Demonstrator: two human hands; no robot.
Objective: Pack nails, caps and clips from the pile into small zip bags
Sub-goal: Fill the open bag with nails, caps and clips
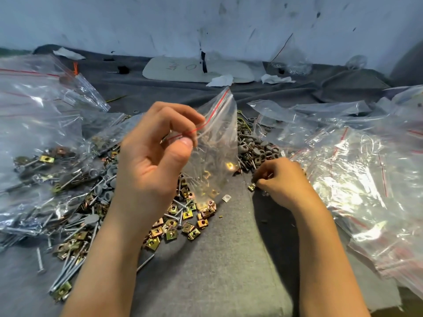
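My left hand [155, 152] pinches the red-striped mouth of a small clear zip bag [217, 143], held up over the pile with a few brass clips inside. My right hand [281, 177] is low on the grey cloth, fingers curled round a brass clip [251, 187] at its fingertips. The pile spreads below and left: brass clips [180, 223], long nails [68, 268] and grey caps [258, 149] further back.
Filled zip bags [41, 156] lie heaped at the left. A stack of empty zip bags [366, 179] covers the right side. Grey cloth [229, 259] lies bare between my forearms. A white board [194, 69] and crumpled paper sit by the far wall.
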